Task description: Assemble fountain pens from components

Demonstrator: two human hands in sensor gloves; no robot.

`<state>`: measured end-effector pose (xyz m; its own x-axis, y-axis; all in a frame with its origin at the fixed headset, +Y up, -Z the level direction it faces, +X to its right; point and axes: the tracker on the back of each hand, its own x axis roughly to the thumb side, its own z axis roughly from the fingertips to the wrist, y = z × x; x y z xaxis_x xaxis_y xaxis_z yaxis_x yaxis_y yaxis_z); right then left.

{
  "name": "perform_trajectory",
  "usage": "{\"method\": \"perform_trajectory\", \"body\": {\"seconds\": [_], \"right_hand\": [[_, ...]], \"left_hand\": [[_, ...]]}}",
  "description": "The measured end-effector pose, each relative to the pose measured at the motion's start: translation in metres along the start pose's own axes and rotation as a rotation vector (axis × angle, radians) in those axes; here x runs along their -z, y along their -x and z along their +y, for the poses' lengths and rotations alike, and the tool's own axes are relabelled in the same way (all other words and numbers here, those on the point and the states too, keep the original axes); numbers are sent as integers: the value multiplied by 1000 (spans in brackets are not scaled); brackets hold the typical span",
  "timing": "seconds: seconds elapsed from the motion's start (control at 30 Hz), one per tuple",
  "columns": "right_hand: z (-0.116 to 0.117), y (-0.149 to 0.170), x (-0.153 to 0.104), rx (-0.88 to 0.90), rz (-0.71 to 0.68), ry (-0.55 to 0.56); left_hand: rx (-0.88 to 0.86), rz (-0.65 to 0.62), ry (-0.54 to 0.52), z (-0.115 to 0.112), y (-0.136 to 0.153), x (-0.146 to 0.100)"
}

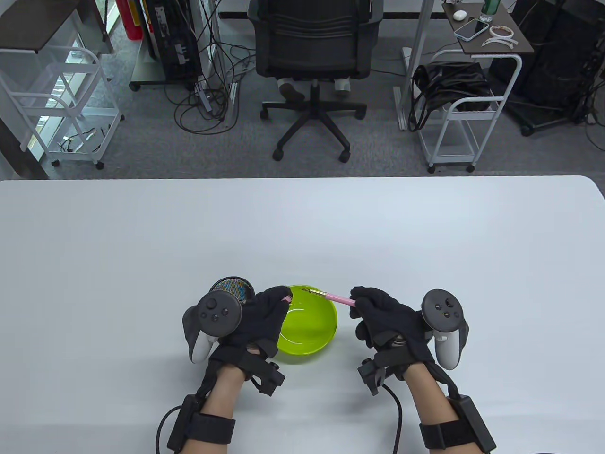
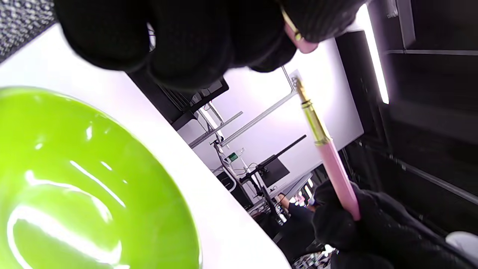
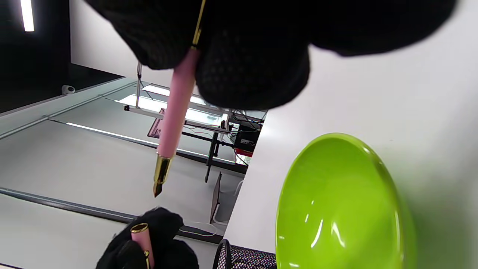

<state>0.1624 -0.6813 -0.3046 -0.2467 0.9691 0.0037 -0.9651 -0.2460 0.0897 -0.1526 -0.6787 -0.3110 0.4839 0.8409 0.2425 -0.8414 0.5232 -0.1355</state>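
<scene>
My right hand [image 1: 373, 312] grips a pink pen body [image 1: 338, 298] with a gold section and nib, held above the far rim of the green bowl [image 1: 326, 338], nib toward my left hand. The pen also shows in the right wrist view [image 3: 173, 116] and in the left wrist view [image 2: 334, 168]. My left hand [image 1: 264, 314] holds a pink cap [image 1: 286, 299] with a gold ring and clip; the cap shows in the left wrist view [image 2: 304, 44] and the right wrist view [image 3: 141, 239]. Its open end faces the nib, a short gap apart.
The green bowl [image 2: 74, 179] looks empty and sits on the white table [image 1: 142, 265] between my hands. A black mesh pen holder [image 1: 231, 286] stands just behind my left hand. An office chair [image 1: 312, 56] and carts stand beyond the table's far edge.
</scene>
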Motion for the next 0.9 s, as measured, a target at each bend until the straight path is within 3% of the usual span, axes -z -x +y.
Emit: {"method": "perform_trajectory", "body": {"seconds": [0.47,0.9], "right_hand": [[6,-4,-3,-53,-33,-36],[20,-6,-3,-143,-57,-139]], "left_hand": [[9,17,45,-5,5,2],[66,-57,151,-12,1,4]]}}
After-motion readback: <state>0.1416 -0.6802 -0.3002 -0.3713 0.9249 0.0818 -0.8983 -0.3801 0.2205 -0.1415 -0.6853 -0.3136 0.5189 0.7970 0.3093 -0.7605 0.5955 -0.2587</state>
